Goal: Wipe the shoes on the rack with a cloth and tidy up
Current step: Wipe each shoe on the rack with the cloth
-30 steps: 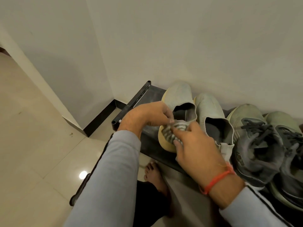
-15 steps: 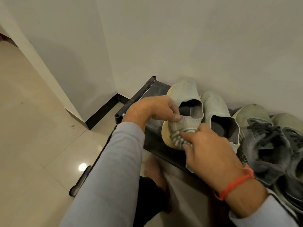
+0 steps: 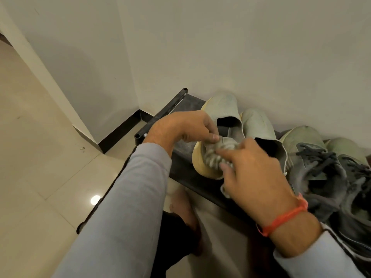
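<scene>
Both hands meet at the centre of the frame, over the heel of the leftmost pale shoe [image 3: 218, 109], which sits on the dark rack [image 3: 186, 177] against the wall, toe pointing to the wall. The left hand [image 3: 188, 125] reaches in from the lower left, fingers curled, pinching the shoe's ribbed heel collar at its top edge. The right hand [image 3: 255, 177] comes in from the lower right, an orange thread band [image 3: 285, 217] on its wrist, fingers bent and pressing a bunched grey cloth [image 3: 215, 155] against that same heel; a corner of cloth shows under the palm. Just beside this shoe, to the right, stands its pale twin [image 3: 259, 125], touching it. Further right, two dark laced sneakers [image 3: 321, 163] crowd the frame's edge. A bare foot [image 3: 182, 203] shows below the rack, on the glossy tiled floor [image 3: 40, 157].
</scene>
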